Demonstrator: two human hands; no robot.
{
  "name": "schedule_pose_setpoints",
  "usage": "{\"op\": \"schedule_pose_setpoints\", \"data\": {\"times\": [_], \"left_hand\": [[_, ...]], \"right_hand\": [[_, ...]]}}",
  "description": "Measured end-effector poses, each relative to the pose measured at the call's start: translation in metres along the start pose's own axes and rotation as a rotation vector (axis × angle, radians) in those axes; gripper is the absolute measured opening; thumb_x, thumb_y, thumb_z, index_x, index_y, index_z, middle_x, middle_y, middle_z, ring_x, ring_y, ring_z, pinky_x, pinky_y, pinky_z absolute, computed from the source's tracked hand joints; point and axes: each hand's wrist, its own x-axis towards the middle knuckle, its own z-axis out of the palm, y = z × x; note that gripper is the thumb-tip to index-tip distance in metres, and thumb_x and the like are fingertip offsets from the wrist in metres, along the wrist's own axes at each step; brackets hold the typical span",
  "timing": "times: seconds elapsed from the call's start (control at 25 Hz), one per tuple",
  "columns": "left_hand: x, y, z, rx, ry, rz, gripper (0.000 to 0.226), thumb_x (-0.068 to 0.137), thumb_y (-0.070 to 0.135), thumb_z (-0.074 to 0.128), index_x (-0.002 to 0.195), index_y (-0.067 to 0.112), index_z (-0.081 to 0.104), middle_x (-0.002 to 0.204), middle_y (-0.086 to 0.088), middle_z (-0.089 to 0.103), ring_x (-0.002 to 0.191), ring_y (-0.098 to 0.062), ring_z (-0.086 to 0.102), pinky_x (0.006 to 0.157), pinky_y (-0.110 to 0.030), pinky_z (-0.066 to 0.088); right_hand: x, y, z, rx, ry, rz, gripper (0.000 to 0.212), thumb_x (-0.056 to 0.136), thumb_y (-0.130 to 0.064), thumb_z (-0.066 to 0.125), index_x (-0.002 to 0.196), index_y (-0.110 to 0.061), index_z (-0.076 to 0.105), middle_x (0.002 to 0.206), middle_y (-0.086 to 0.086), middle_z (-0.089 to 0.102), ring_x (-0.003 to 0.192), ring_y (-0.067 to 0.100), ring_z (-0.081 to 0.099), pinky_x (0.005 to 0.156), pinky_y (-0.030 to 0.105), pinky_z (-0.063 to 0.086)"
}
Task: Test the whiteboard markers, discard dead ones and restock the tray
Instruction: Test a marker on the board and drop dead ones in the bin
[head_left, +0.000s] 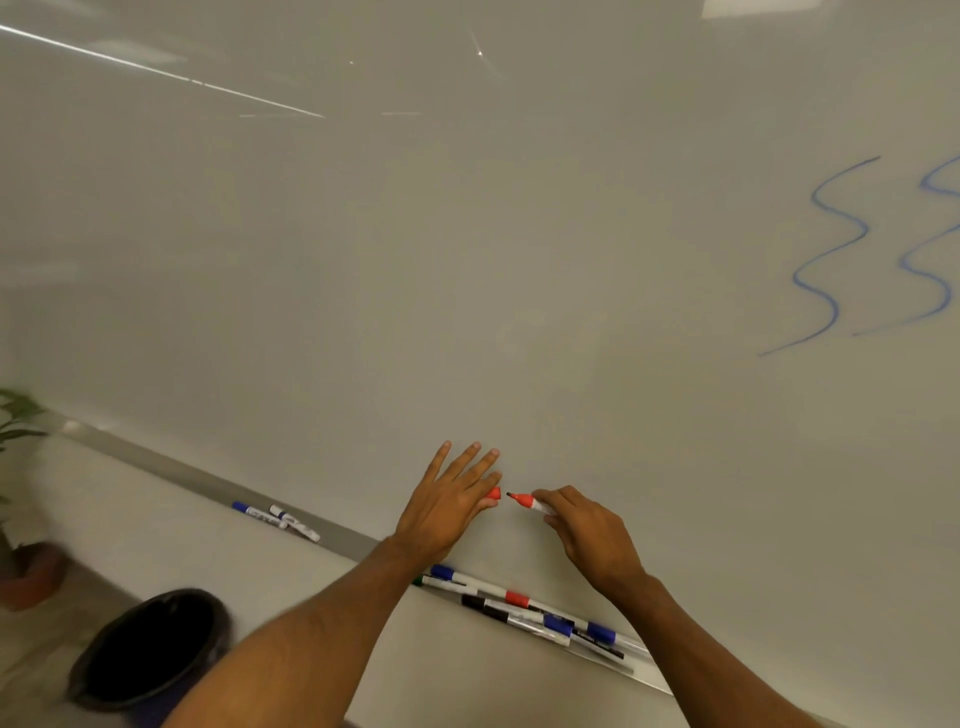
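My right hand (587, 535) grips an uncapped red marker (527, 502), its dark tip pointing left, close to the whiteboard (467, 260). My left hand (452, 499) holds the marker's red cap (492, 493) between thumb and forefinger, with the other fingers spread straight. Cap and tip are a short gap apart. Below my hands the metal tray (343, 540) carries several markers (519, 605) with blue, red, black and green caps. Two blue markers (278, 517) lie further left on the tray.
Two blue wavy test lines (831, 260) are drawn on the board at the right. A black waste bin (150, 649) stands on the floor at lower left. A potted plant (21, 509) stands at the left edge.
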Motion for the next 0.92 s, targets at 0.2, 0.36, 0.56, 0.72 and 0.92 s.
{"op": "schedule_pose_setpoints", "data": {"times": [0.2, 0.36, 0.56, 0.72, 0.92], "left_hand": [[-0.021, -0.008, 0.005, -0.050, -0.040, -0.022, 0.045, 0.077, 0.039, 0.074, 0.118, 0.021, 0.067, 0.136, -0.003, 0.055, 0.128, -0.023, 0.050, 0.112, -0.045, 0.014], [-0.043, -0.020, 0.008, -0.036, -0.091, -0.005, 0.045, 0.078, 0.039, 0.071, 0.119, 0.022, 0.067, 0.131, -0.002, 0.059, 0.124, -0.021, 0.054, 0.112, -0.048, 0.018], [-0.067, -0.052, 0.010, -0.086, -0.119, -0.097, 0.029, 0.074, 0.034, 0.079, 0.100, 0.026, 0.070, 0.092, 0.007, 0.073, 0.094, -0.011, 0.068, 0.110, -0.040, 0.028], [-0.096, -0.103, 0.004, -0.115, -0.107, -0.167, 0.019, 0.074, 0.030, 0.079, 0.089, 0.022, 0.071, 0.070, 0.006, 0.069, 0.068, -0.011, 0.066, 0.095, -0.037, 0.044], [-0.142, -0.179, -0.007, -0.068, -0.131, -0.233, 0.018, 0.071, 0.029, 0.081, 0.083, 0.020, 0.071, 0.064, 0.006, 0.066, 0.058, -0.013, 0.062, 0.072, -0.028, 0.049]], "right_hand": [[0.009, -0.014, 0.016, -0.013, -0.062, -0.046, 0.030, 0.085, -0.014, 0.067, 0.115, -0.020, 0.063, 0.102, 0.001, 0.068, 0.081, 0.019, 0.066, 0.063, 0.024, 0.049], [0.020, -0.034, 0.031, -0.004, -0.131, -0.126, 0.034, 0.078, -0.010, 0.074, 0.110, -0.020, 0.066, 0.094, 0.000, 0.068, 0.073, 0.017, 0.066, 0.057, 0.020, 0.045], [0.046, -0.068, 0.067, 0.087, -0.186, -0.113, 0.033, 0.089, -0.008, 0.061, 0.120, -0.018, 0.062, 0.106, 0.004, 0.066, 0.091, 0.022, 0.063, 0.070, 0.027, 0.047], [0.079, -0.111, 0.106, 0.204, -0.221, -0.113, 0.033, 0.091, -0.006, 0.057, 0.123, -0.015, 0.060, 0.109, 0.008, 0.064, 0.095, 0.024, 0.060, 0.076, 0.029, 0.047], [0.131, -0.177, 0.161, 0.313, -0.287, -0.148, 0.031, 0.092, -0.005, 0.055, 0.120, -0.015, 0.062, 0.104, 0.008, 0.063, 0.092, 0.024, 0.059, 0.076, 0.033, 0.049]]}}
